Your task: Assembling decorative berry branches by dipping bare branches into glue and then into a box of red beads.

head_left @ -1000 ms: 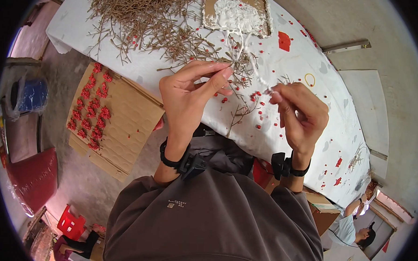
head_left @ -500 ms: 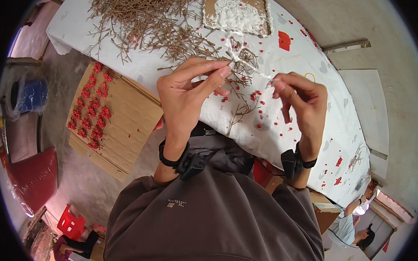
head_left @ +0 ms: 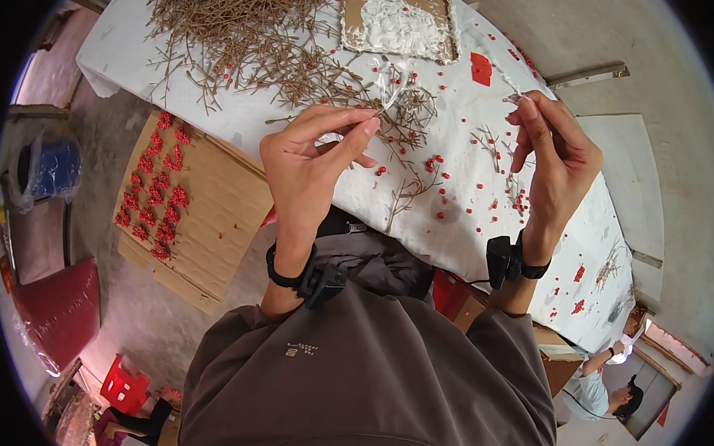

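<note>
My left hand [head_left: 308,157] pinches the stem of a small branched twig [head_left: 392,85] between thumb and fingertips. The twig's tips are coated in white paste, and it is held over the tablecloth. Farther right, my right hand [head_left: 560,144] is closed at thumb and forefinger on a thin white-coated piece [head_left: 503,72], which points up and away; its exact kind is hard to make out. Loose brown twigs [head_left: 410,193] and red beads [head_left: 444,177] lie on the table between and below my hands.
A heap of brown twigs [head_left: 230,18] lies at the far left of the white-covered table. Beside it is a cardboard tray [head_left: 352,0] of white paste. Red bead clusters [head_left: 165,230] sit on a cardboard sheet [head_left: 213,241] at left. Another person [head_left: 597,389] appears at lower right.
My right hand has moved away from the left, to the right and farther up, with the white-coated piece in it. My left hand has shifted slightly left, still pinching the twig.
</note>
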The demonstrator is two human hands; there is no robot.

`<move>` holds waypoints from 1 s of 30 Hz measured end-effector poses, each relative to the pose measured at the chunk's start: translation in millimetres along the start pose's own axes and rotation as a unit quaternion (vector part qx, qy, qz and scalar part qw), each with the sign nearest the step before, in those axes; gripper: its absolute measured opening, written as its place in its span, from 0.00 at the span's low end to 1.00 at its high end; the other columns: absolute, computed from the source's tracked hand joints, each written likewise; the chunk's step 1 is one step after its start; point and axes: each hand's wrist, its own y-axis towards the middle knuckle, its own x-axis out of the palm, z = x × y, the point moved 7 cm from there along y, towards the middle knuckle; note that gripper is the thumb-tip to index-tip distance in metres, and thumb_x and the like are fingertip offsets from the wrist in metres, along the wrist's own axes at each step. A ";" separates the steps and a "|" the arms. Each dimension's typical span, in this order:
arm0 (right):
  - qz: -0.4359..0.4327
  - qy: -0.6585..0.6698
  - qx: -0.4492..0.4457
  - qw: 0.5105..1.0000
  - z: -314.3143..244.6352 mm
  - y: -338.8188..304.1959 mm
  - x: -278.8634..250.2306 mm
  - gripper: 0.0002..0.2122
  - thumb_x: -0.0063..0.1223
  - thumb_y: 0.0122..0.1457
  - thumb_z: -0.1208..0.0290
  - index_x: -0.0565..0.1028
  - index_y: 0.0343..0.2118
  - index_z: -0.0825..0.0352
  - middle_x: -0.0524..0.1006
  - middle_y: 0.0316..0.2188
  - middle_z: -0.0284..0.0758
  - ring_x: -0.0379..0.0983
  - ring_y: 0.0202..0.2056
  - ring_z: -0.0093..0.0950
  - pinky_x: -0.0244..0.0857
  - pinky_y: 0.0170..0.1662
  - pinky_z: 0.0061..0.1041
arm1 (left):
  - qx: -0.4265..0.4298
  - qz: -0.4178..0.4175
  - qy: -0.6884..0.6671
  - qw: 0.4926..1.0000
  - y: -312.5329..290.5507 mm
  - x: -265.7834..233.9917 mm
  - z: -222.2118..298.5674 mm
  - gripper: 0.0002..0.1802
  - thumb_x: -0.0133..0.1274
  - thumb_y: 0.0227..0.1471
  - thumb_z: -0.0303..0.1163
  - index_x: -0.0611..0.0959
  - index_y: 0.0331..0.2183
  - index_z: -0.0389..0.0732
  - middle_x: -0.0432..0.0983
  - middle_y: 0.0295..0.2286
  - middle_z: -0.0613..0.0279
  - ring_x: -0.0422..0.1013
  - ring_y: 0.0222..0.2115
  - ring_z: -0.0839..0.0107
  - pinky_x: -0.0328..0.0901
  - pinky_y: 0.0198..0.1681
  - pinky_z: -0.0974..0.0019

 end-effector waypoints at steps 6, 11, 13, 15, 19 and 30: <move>-0.053 0.043 0.031 0.997 -0.3 -10.6 3.6 0.06 0.55 0.58 0.79 0.79 0.34 0.77 0.77 0.25 0.38 0.67 0.18 0.16 0.55 0.14 0.14 | 0.001 0.008 0.007 1.000 2.7 -1.8 -0.9 0.08 0.59 0.48 0.16 0.85 0.34 0.29 0.78 0.32 0.54 0.74 0.27 0.73 0.74 0.24 0.72; -0.152 0.114 0.092 0.977 2.5 -16.0 19.4 0.05 0.56 0.57 0.81 0.80 0.34 0.75 0.77 0.24 0.37 0.68 0.18 0.17 0.56 0.13 0.14 | 0.010 0.014 0.019 1.000 3.5 -1.2 0.6 0.08 0.59 0.47 0.16 0.84 0.34 0.29 0.78 0.33 0.51 0.75 0.28 0.72 0.73 0.24 0.72; -0.167 0.121 0.096 0.974 3.0 -16.6 23.5 0.05 0.56 0.56 0.81 0.80 0.34 0.75 0.77 0.24 0.36 0.67 0.17 0.17 0.56 0.13 0.14 | 0.014 0.015 0.015 1.000 3.2 -0.6 0.1 0.09 0.59 0.47 0.16 0.84 0.34 0.29 0.78 0.33 0.51 0.75 0.28 0.72 0.74 0.25 0.71; -0.179 0.106 0.104 0.973 4.8 -17.8 27.1 0.05 0.55 0.57 0.80 0.79 0.33 0.76 0.75 0.23 0.37 0.65 0.16 0.17 0.55 0.12 0.14 | 0.022 0.017 0.007 1.000 2.8 -0.4 0.2 0.09 0.59 0.47 0.16 0.85 0.34 0.30 0.78 0.34 0.51 0.75 0.28 0.72 0.74 0.26 0.71; -0.197 0.104 0.138 0.965 14.9 -19.7 30.5 0.05 0.54 0.58 0.80 0.79 0.32 0.76 0.75 0.22 0.37 0.63 0.14 0.16 0.54 0.11 0.14 | 0.029 0.016 0.008 0.999 3.4 -0.4 -0.1 0.09 0.60 0.48 0.17 0.85 0.35 0.32 0.78 0.33 0.56 0.75 0.28 0.75 0.75 0.26 0.74; -0.194 0.185 0.278 0.922 53.8 -12.3 16.1 0.07 0.54 0.59 0.77 0.79 0.35 0.77 0.75 0.22 0.35 0.61 0.14 0.14 0.53 0.12 0.12 | 0.034 0.027 -0.007 0.999 4.2 -6.2 -1.3 0.08 0.58 0.49 0.17 0.85 0.35 0.30 0.78 0.33 0.55 0.75 0.28 0.74 0.75 0.27 0.72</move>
